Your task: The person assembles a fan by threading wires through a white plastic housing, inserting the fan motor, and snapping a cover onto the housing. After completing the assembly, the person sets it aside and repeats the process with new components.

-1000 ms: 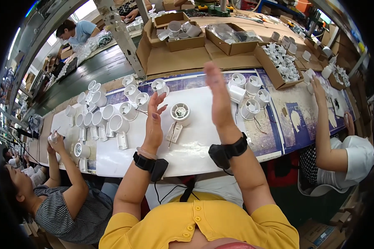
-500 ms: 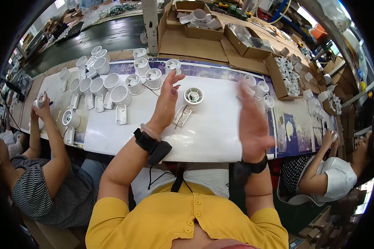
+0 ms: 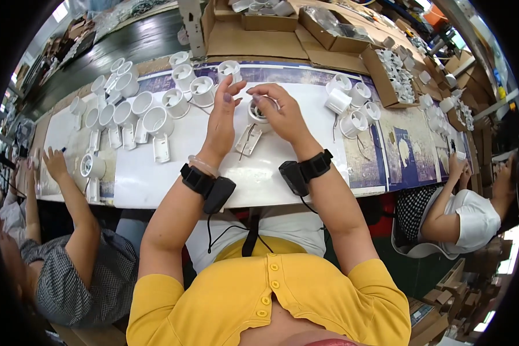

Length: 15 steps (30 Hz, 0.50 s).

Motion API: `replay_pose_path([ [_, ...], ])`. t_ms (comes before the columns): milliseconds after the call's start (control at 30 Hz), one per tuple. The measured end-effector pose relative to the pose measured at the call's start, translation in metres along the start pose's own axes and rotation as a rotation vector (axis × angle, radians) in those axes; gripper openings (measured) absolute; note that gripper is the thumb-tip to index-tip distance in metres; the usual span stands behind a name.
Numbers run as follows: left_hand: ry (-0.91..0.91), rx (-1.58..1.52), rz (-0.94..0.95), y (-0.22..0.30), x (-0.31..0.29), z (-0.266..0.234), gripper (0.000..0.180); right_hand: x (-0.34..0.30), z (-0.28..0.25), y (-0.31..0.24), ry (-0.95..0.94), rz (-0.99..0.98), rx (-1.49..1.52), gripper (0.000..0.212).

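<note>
A small white round fan housing (image 3: 258, 113) with a flat mounting bracket (image 3: 249, 140) lies on the white table (image 3: 155, 173) in front of me. My right hand (image 3: 282, 112) rests on top of the housing, fingers curled over its rim. My left hand (image 3: 224, 115) stands upright just left of it, fingers spread and holding nothing. Both wrists carry black strap-on devices.
Several white fan housings (image 3: 150, 104) stand in rows at the left, a few more (image 3: 352, 106) at the right. Open cardboard boxes (image 3: 259, 34) line the far edge. A person's hands (image 3: 55, 164) work at my left; another person (image 3: 461, 202) sits at my right.
Both hands were raised with open palms above the table. Now they have come down and together at the fan housing, the right hand settling on it.
</note>
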<state>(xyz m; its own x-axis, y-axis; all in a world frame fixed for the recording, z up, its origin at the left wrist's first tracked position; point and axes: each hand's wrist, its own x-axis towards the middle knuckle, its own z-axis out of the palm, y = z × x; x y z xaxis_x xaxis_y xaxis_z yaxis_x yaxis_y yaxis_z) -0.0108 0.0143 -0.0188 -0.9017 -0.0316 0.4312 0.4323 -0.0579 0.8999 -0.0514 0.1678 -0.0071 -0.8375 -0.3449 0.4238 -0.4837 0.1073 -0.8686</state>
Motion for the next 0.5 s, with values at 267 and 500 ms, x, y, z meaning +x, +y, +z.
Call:
replay_pose_path([
  [267,0.003,0.036,-0.051,0.003,-0.01,-0.007,0.064,-0.004,0.008,-0.001,-0.156,-0.195,-0.173,0.036],
  [500,-0.045,0.043,-0.053,0.0,-0.004,-0.001,0.069,-0.006,-0.001,0.007,-0.137,-0.248,-0.208,0.038],
])
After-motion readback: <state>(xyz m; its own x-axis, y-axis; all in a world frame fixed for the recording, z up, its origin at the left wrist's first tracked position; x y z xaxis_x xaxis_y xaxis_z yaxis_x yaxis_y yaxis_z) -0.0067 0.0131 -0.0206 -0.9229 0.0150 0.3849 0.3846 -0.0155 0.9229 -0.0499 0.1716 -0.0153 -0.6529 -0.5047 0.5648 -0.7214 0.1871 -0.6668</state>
